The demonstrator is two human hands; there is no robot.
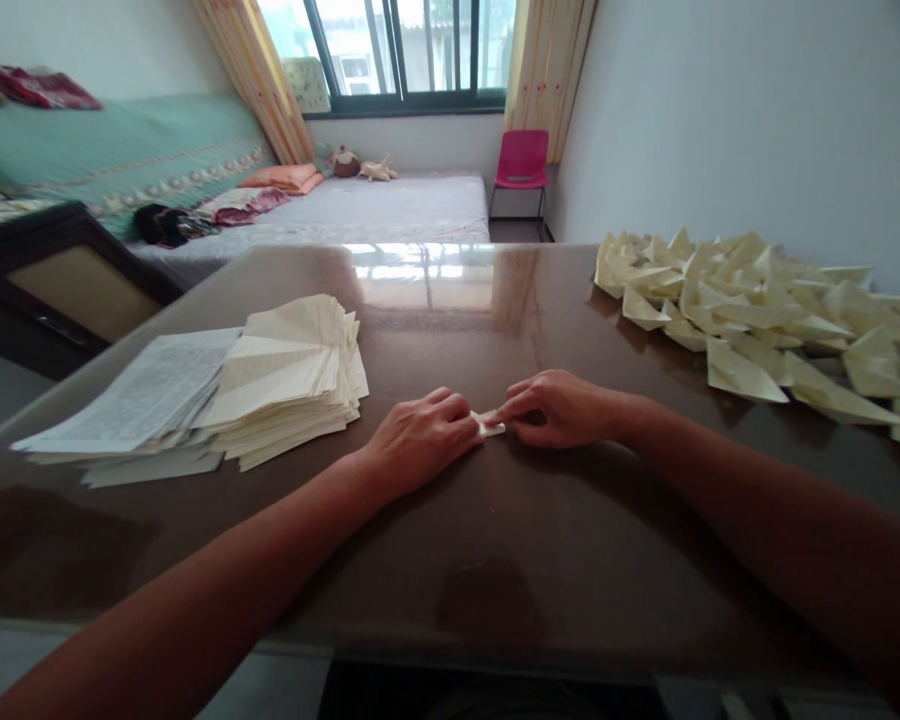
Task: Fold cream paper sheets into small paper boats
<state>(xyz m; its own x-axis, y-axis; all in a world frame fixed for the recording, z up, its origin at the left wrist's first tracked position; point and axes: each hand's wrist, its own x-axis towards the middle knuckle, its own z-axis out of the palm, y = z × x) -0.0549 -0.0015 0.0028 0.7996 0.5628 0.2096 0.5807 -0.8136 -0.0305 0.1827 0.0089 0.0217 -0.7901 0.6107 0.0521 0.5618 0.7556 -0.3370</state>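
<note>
A small folded piece of cream paper [489, 424] lies on the brown table between my two hands, mostly covered by fingers. My left hand [427, 435] is closed over its left part, fingers bent and pressed down. At its right end, my right hand [559, 408] is curled, with the index fingertip on the paper and the thumb close below. The paper's exact fold is too small to make out. To the right sits a heap of folded paper boats [765, 300]. On the left is a stack of cream sheets [285, 370].
Printed white sheets [142, 390] fan out beside the stack. The glossy table [450, 540] reflects the window. Beyond it stand a bed [420, 210] with pillows and toys, a pink chair [523, 160] and, at left, a dark cabinet [67, 280]. A wall borders the right.
</note>
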